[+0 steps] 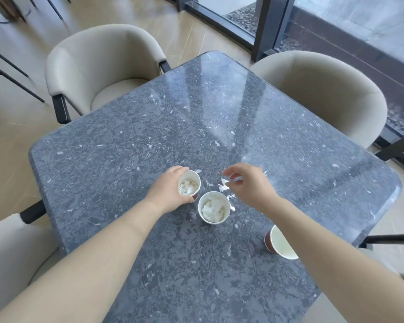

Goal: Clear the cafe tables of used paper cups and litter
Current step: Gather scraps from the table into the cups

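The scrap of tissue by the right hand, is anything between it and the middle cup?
Nothing visible. The scrap sits in the right hand's fingertips, up and right of the middle cup, whose mouth is open, with tissue already inside. Only bare table and a few smaller scraps lie between. The left hand holds the other cup.

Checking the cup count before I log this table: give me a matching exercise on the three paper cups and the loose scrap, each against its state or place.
Things
1. far-left cup
2. middle cup
3. near-right cup
4. tissue scrap

States
A. pinched by the right hand
B. looks empty, partly hidden under the right forearm
C. standing free, stuffed with tissue
D. gripped by the left hand, tissue inside

Pairs: 1-D, 2-C, 3-B, 4-A
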